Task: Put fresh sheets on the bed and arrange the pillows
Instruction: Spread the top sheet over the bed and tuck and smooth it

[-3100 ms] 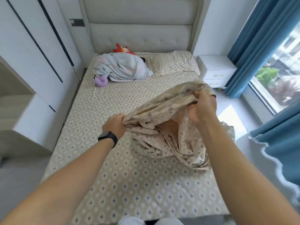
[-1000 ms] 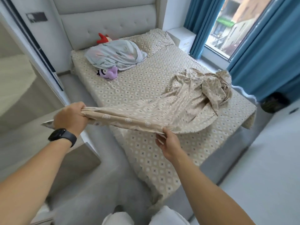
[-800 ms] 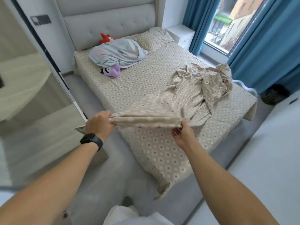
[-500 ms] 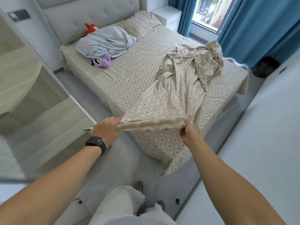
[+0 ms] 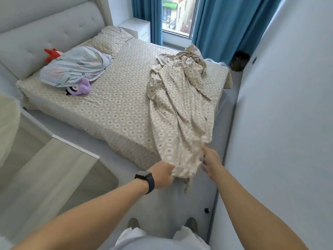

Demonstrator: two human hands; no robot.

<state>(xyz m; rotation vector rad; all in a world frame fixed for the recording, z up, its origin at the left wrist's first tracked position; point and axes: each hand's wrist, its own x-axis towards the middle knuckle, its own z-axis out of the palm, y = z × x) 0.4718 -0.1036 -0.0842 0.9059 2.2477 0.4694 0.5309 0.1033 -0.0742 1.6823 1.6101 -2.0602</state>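
Count: one loose sheet (image 5: 177,112), one pillow (image 5: 110,40), one bundle (image 5: 75,66), two plush toys, red (image 5: 50,54) and purple (image 5: 80,88).
Left hand (image 5: 163,175): arm stretched forward, fingers curled tight on the sheet's near end, watch (image 5: 146,179) on the wrist.
Right hand (image 5: 211,162): reached in beside the same end, fingers loosely spread against the cloth; I couldn't tell whether it truly held.
Sheet: it ran from my grip up over the bed (image 5: 117,109) corner, crumpled toward the curtain (image 5: 221,26) side.
Pillow: flat at the headboard (image 5: 45,31), well apart from both hands.
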